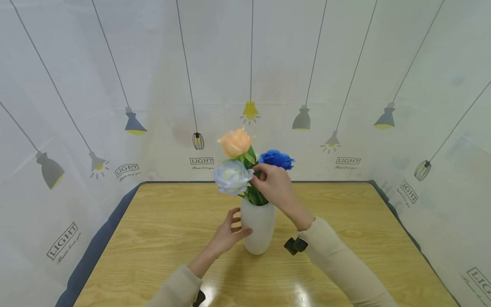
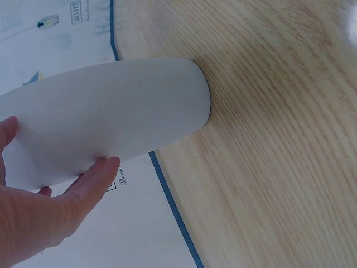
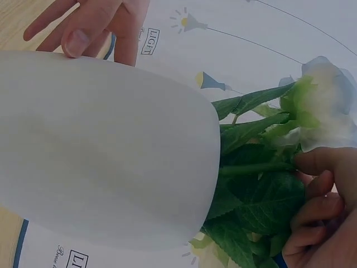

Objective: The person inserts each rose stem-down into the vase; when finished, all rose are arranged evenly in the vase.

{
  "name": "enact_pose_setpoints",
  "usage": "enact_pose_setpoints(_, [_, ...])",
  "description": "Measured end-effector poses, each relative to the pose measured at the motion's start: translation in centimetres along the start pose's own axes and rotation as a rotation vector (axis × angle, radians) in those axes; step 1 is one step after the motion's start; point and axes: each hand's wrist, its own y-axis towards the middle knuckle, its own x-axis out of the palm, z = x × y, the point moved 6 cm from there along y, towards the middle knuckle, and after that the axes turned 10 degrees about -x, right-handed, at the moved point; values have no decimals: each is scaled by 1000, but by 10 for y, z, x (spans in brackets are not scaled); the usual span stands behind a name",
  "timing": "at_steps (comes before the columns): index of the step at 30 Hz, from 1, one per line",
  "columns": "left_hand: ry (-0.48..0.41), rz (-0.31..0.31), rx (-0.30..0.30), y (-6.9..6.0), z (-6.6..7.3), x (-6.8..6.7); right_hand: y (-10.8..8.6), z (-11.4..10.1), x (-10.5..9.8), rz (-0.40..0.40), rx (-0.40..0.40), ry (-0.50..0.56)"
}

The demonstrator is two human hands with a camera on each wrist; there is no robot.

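A tall white vase (image 1: 258, 230) stands on the table, holding artificial roses with green leaves (image 3: 262, 201). Its left side is held by my left hand (image 1: 229, 232), thumb across the front and fingers around the side. In the left wrist view that hand (image 2: 50, 212) touches the smooth wall of the vase (image 2: 128, 106). Above the rim, my right hand (image 1: 274, 183) pinches a green stem (image 3: 256, 168) between thumb and fingers. Near it are a pale blue rose (image 1: 231, 177), a peach rose (image 1: 235, 143) and a dark blue rose (image 1: 277, 159). Which bloom the pinched stem bears, I cannot tell.
The wood-grain table (image 1: 172, 226) has a dark blue edging at its back and sides. White sheets printed with hanging lamps (image 1: 250, 111) enclose it on three sides. A small black device (image 1: 296, 245) sits at the right sleeve (image 1: 337, 260).
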Motion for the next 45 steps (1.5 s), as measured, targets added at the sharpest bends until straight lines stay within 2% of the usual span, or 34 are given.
enact_pose_setpoints(6, [7, 4, 9, -1, 0, 0, -13, -1, -6, 68, -32, 37])
enact_pose_setpoints(12, [4, 12, 16, 0, -1, 0, -31, 1, -7, 93, -12, 77])
enact_pose_setpoints(22, [-8, 7, 22, -1, 1, 1, -45, 2, -2, 127, -35, 22])
enact_pose_setpoints(25, [-7, 6, 22, -1, 0, 1, -47, 1, 1, 122, -80, -39])
enact_pose_setpoints(30, [-11, -1, 42, -1, 1, 1, -52, -7, 3, 116, -215, -214])
enact_pose_setpoints(33, [-12, -2, 60, -1, 1, 1, -55, -11, 3, 131, -253, -279])
enact_pose_setpoints(38, [-1, 3, 41, -2, 1, 1, -58, -7, 3, 163, -220, -314])
enact_pose_setpoints(45, [-4, 1, 47, -1, 1, 1, -65, 6, 6, 154, -85, -323])
